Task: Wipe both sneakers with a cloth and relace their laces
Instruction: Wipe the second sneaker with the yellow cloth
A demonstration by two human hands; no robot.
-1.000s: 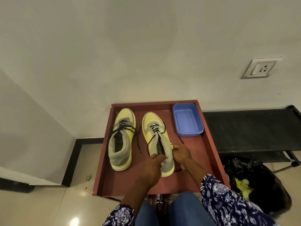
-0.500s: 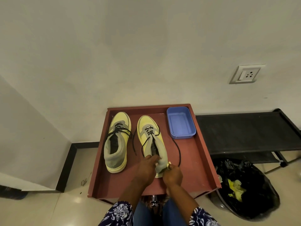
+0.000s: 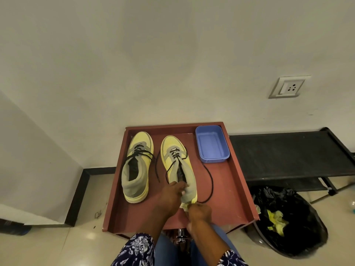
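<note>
A pale wall (image 3: pixel 172 64) with a socket (image 3: pixel 288 87) on its right side rises behind a red-brown tray (image 3: pixel 230 189) with a raised rim, which stands on a glossy light floor (image 3: pixel 48 246). To the tray's right runs a black bench (image 3: pixel 288 156), and below that stands a bin (image 3: pixel 288 221) lined with a black bag, yellow scraps inside it.

Two yellow and grey sneakers lie on the tray with toes toward its far edge. The left sneaker (image 3: pixel 137 166) sits near the tray's left edge, its black lace threaded through the eyelets and hanging loose at both sides. The right sneaker (image 3: pixel 178 166) lies near the tray's middle. Its lace (image 3: pixel 210 181) is threaded only at the eyelets nearest the toe; one end loops out over the tray on the right side and curves back toward the heel. A blue tub (image 3: pixel 212 144) sits in the tray's far right corner, just beside the right sneaker's toe.

The left hand (image 3: pixel 171 196) grips the right sneaker at the collar, fingers curled over the grey edge above the heel. The right hand (image 3: pixel 199 211) is at the heel itself, toward the tray's near edge, fingers closed around a small pale cloth (image 3: pixel 185 205) pressed against the back of the sole; only a bit of it shows between the fingers and the heel. The lace end runs in right beside those fingers, and I cannot tell if they pinch it as well. Patterned blue sleeves (image 3: pixel 134 250) and jeans show at the bottom
</note>
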